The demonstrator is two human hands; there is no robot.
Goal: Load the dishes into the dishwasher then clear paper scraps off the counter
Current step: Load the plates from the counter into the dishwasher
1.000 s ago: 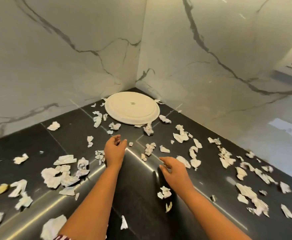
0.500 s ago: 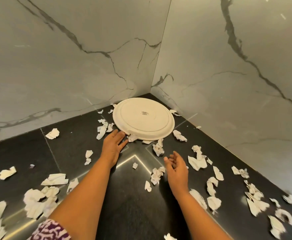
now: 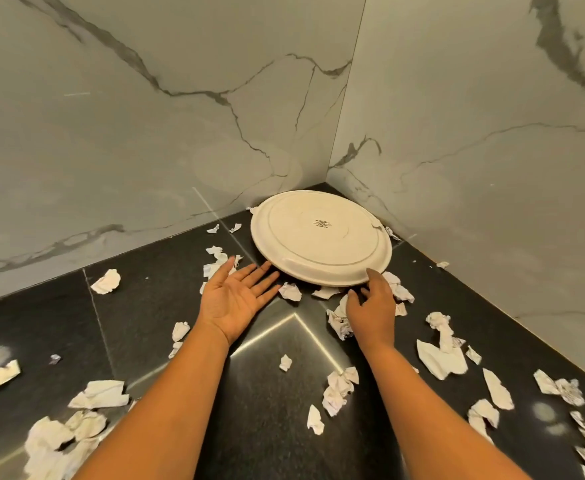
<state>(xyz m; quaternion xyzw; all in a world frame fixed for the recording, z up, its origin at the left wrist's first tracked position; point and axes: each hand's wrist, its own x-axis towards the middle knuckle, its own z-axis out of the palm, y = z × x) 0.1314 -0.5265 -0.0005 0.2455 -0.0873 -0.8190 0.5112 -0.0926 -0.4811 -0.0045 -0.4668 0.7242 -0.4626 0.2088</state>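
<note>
A round white plate (image 3: 320, 237) lies upside down in the far corner of the black counter (image 3: 152, 306), with a small printed mark on its base. My left hand (image 3: 239, 297) is palm up and open, fingertips by the plate's near-left rim. My right hand (image 3: 374, 306) reaches the near-right rim, with one fingertip touching the edge and the fingers apart; nothing is gripped. White paper scraps (image 3: 438, 355) lie all over the counter, several of them tucked at the plate's front edge.
Two marble walls (image 3: 145, 133) meet behind the plate and close off the corner. Crumpled scraps pile at the near left (image 3: 62, 441) and run along the right wall side (image 3: 561, 389). A bright light reflection crosses the counter between my arms.
Both hands have moved forward to the plate's front rim. My left hand has turned palm up. The camera has moved closer to the corner.
</note>
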